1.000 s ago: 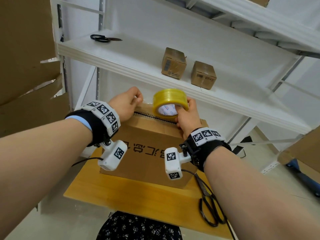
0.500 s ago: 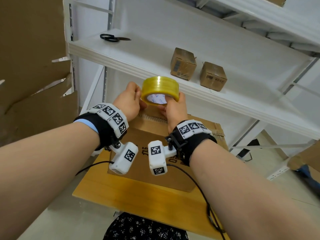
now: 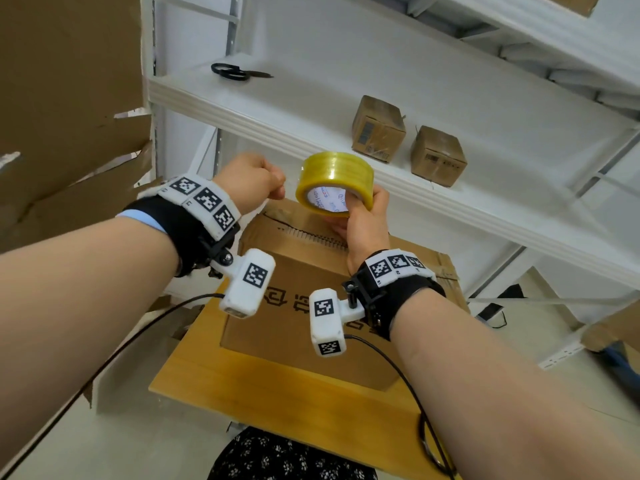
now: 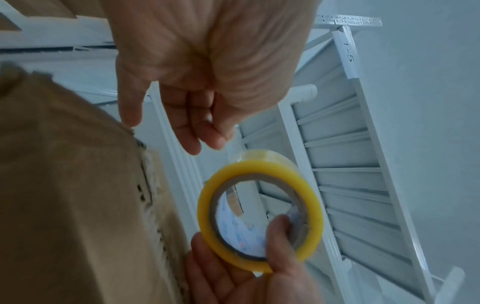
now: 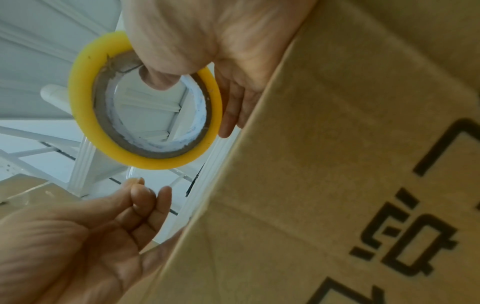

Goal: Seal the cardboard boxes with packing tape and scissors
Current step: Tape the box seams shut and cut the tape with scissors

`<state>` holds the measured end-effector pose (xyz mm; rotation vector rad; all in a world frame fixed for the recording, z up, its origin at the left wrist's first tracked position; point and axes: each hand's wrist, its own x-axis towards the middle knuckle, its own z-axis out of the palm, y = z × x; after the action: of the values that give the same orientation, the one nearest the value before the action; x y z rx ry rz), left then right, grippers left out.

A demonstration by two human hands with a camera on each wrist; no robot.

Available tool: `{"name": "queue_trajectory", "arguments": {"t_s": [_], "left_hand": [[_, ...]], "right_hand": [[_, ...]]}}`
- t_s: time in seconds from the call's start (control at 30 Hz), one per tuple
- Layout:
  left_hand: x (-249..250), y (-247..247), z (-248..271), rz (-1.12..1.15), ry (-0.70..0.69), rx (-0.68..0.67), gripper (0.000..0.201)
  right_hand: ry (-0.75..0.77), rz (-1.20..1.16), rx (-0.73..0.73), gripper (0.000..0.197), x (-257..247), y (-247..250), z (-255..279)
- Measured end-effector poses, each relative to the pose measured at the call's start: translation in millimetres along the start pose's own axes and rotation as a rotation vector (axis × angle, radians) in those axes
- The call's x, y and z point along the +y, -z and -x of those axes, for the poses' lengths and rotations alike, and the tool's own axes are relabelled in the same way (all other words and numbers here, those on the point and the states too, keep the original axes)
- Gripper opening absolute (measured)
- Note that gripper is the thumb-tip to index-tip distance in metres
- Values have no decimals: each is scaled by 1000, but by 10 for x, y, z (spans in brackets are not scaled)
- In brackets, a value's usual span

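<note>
head view: right hand point(image 3: 363, 220) grips the tape roll point(image 3: 335, 181) above the box's point(image 3: 311, 306) far edge; left hand point(image 3: 252, 181), just left, pinches at something, perhaps the tape's end.

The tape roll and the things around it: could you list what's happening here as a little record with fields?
tape roll: yellow, held above the box
right hand: grips the roll, thumb through its core
left hand: beside the roll, fingertips pinched; a clear strip seems to run to it
cardboard box: on the wooden table
scissors: on the white shelf
small boxes: two, same shelf
</note>
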<state>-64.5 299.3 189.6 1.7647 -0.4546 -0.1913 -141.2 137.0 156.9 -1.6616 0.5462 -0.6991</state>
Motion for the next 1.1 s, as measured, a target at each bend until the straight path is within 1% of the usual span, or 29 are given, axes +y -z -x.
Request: {"name": "queue_trajectory", "arguments": {"t_s": [0.1, 0.17, 0.27, 0.33, 0.4, 0.43, 0.5, 0.6, 0.67, 0.7, 0.77, 0.9, 0.93, 1.1], "left_hand": [[10, 115, -19, -34, 90, -30, 10], [-25, 154, -21, 5, 137, -48, 13], [-60, 164, -21, 58, 156, -52, 20], [-80, 108, 0, 69, 148, -57, 24], [-139, 21, 32, 92, 111, -63, 24], [-183, -20, 45, 110, 85, -54, 22], [-247, -84, 72, 153, 64, -15, 19], [-291, -134, 48, 193, 72, 68, 19], [-304, -158, 41, 190, 83, 90, 19], [-306, -161, 37, 193, 90, 89, 18], [-297, -145, 23, 202, 97, 65, 17], [-222, -26, -45, 237, 163, 14, 24], [-214, 12, -65, 245, 179, 14, 23], [-184, 224, -116, 207, 212, 19, 10]], "right_hand": [[-10, 9, -17, 41, -3, -20, 24], [-45, 7, -43, 44, -13, -26, 30], [-78, 14, -80, 40, -23, -39, 18], [-90, 12, -67, 37, -26, -43, 2], [-102, 5, -42, 36, -29, -41, -21], [-107, 4, -32, 39, -30, -39, -30], [-120, 17, -19, 43, -37, -49, -41], [-131, 35, -23, 37, -86, -115, -22], [-141, 45, -22, 40, -105, -163, -21], [-145, 49, -20, 40, -107, -172, -22], [-150, 54, -13, 33, -85, -160, -21], [-144, -12, 7, 16, -6, -93, -30], [-135, -22, 10, 15, -5, -91, -21], [-104, -31, 47, 26, -41, -130, 23]]}}
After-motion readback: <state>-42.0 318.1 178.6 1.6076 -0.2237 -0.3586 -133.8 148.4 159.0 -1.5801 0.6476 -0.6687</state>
